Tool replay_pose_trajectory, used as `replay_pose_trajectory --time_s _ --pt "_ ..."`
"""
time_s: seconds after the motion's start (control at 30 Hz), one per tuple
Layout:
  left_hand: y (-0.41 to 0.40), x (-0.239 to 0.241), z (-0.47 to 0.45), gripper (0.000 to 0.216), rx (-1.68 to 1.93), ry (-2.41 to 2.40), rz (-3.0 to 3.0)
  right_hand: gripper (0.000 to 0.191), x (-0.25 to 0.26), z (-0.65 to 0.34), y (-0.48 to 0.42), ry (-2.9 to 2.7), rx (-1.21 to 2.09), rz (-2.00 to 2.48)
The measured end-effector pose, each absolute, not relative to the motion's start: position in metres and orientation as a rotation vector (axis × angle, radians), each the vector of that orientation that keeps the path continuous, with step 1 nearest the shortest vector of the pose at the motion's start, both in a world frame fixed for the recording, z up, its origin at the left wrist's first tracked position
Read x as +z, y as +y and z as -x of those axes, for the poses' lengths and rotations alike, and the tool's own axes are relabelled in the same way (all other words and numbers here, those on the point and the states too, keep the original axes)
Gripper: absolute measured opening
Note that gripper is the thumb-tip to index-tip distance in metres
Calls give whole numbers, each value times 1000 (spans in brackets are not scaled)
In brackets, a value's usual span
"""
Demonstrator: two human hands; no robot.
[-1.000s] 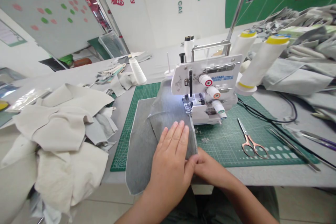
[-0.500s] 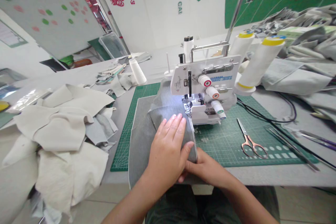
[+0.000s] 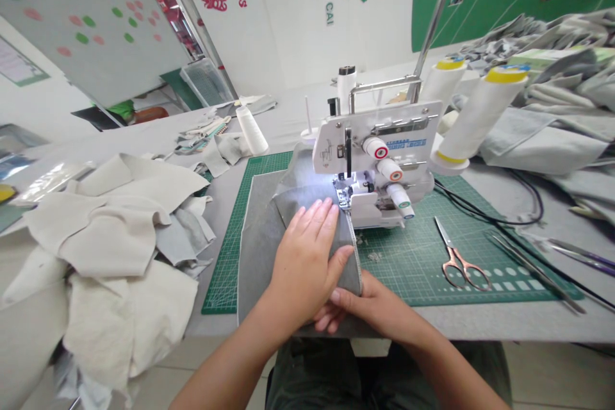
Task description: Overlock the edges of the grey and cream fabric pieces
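A piece of grey fabric [image 3: 259, 243] with a stitched pale edge runs under the presser foot of a white overlock sewing machine [image 3: 379, 147], whose lamp lights the cloth. My left hand [image 3: 307, 256] lies flat on top of the fabric, its fingers stretched toward the presser foot. Lower down, by the table's front edge, my right hand [image 3: 369, 304] pinches the near end of the fabric between thumb and fingers. Part of its fingers are hidden beneath the left hand and the cloth.
A green cutting mat [image 3: 403, 275] lies under the machine, with scissors [image 3: 459, 259] and tweezers [image 3: 538, 272] on the right. Grey and cream fabric pieces [image 3: 110, 230] are heaped at left. Thread cones [image 3: 485, 115] stand behind the machine, near black cables [image 3: 480, 208].
My left hand has slid slightly forward toward the presser foot. More fingers of my right hand now show below the left hand, and its thumb has shifted left.
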State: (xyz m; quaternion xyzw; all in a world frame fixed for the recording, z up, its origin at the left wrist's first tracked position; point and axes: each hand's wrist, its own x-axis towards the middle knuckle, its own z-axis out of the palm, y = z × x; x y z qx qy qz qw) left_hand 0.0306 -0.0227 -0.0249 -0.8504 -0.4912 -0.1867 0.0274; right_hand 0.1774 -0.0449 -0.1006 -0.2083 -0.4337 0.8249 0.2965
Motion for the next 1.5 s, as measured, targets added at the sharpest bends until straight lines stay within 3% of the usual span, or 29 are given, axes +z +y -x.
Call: replay_pose_trajectory --time_s 0.3,1.33,1.5 --pt "-10 -19 -26 32 -726 -1572 2700 53 -101 -178 -44 -1205 2156 600" --pt "30 -11 -14 34 -767 -1623 2807 56 -89 -158 -31 -1112 1985 747" --pt "30 -10 -9 28 -1040 -1467 2784 56 -88 -154 -27 -1085 1973 725"
